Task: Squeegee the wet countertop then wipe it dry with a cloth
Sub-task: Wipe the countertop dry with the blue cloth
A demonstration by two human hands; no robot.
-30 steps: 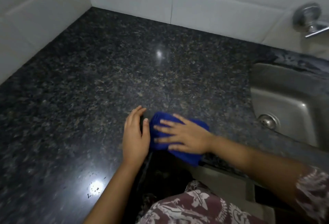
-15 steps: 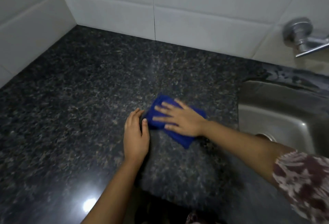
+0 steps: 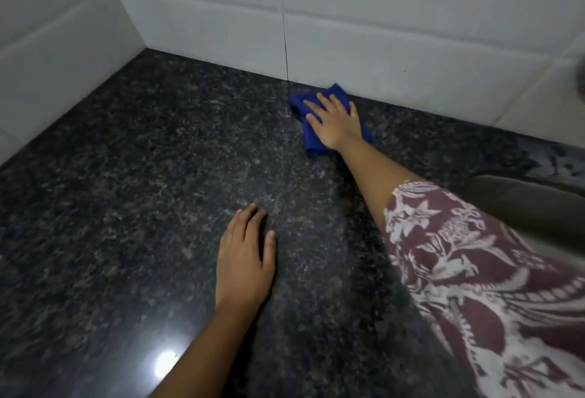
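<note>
A folded blue cloth (image 3: pixel 311 141) lies on the dark speckled granite countertop (image 3: pixel 142 176), far back where the counter meets the white tiled wall. My right hand (image 3: pixel 335 122) presses flat on the cloth with straight, spread fingers, the arm stretched forward. Nearer to me, my left hand (image 3: pixel 245 258) rests palm-down on the bare stone with straight fingers, holding nothing. No squeegee is in view.
White tiled walls (image 3: pixel 364 33) close off the counter at the back and on the left, meeting in a corner. The steel sink's rim (image 3: pixel 519 195) shows at the right edge behind my patterned sleeve (image 3: pixel 468 271). A light glare sits on the counter near the front.
My right hand has pushed the blue cloth away from me, from beside my left hand to the back wall. The left hand stays flat on the counter. The view has tilted up.
</note>
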